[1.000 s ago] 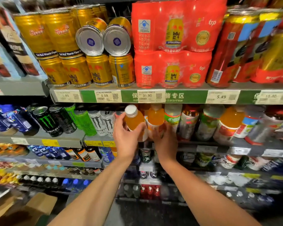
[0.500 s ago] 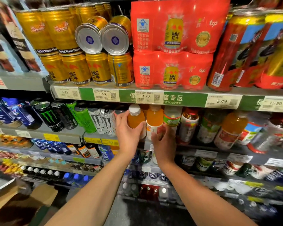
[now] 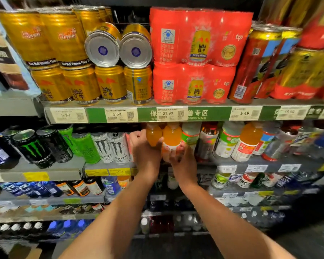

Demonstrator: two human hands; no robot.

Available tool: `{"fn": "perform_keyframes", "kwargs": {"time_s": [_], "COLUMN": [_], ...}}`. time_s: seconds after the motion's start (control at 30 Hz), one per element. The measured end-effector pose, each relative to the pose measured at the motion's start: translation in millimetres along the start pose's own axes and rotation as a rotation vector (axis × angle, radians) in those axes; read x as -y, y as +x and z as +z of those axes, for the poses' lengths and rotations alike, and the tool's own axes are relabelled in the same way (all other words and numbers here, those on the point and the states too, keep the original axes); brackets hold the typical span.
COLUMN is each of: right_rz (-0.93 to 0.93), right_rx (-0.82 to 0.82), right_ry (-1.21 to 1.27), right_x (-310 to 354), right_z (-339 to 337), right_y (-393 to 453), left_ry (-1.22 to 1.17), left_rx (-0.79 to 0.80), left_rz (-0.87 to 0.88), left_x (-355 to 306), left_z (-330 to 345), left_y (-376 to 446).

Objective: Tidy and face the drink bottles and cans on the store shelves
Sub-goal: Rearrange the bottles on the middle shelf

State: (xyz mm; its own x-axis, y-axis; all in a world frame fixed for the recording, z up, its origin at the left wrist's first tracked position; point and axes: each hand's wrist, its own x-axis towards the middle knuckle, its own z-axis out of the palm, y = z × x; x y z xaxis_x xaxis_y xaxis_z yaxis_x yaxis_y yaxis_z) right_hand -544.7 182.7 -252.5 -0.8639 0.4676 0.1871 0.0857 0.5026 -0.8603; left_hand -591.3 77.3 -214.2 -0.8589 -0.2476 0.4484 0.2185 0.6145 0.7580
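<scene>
Two orange drink bottles stand side by side on the second shelf (image 3: pixel 64 170), under the green price strip. My left hand (image 3: pixel 145 152) grips the left orange bottle (image 3: pixel 153 135) around its lower body. My right hand (image 3: pixel 182 157) holds the right orange bottle (image 3: pixel 172 136) at its white label, fingers curled round it. Both bottles are upright, and the price strip hides their caps. They sit between the white Monster cans (image 3: pixel 112 146) on the left and a green-labelled bottle (image 3: pixel 190 136) on the right.
Gold Red Bull cans (image 3: pixel 82 85), two of them lying on their sides (image 3: pixel 118 47), and red multipacks (image 3: pixel 195 55) fill the top shelf. Black and green Monster cans (image 3: pixel 45 146) stand at the left. Mixed bottles (image 3: pixel 247 141) run right. Lower shelves hold smaller bottles.
My left hand has pushed its orange bottle back and in under the price strip, next to the other one. Both hands now sit deeper in the shelf. The view has come closer.
</scene>
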Motion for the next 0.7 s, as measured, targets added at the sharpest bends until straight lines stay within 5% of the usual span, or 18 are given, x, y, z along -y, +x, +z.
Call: {"fn": "perform_keyframes", "kwargs": {"time_s": [0.3,0.53,0.7], "right_rz": [0.063,-0.01,0.005], "right_rx": [0.121,-0.354,-0.233], "right_ry": [0.011,0.006,0.078], "right_x": [-7.4,-34.7,-39.1], "right_z": [-17.0,-59.3,-82.0], "right_y": [2.3,28.7,49.0], "left_ry": [-0.302,-0.352,-0.373], "left_rx": [0.032,0.151,0.162], "left_rz": [-0.106,-0.012,0.039], "left_x": [-3.0,-29.8,-60.2], "left_z": [-7.5,19.7,50.1], "left_y": [-24.5,-56.3,-66.5]}}
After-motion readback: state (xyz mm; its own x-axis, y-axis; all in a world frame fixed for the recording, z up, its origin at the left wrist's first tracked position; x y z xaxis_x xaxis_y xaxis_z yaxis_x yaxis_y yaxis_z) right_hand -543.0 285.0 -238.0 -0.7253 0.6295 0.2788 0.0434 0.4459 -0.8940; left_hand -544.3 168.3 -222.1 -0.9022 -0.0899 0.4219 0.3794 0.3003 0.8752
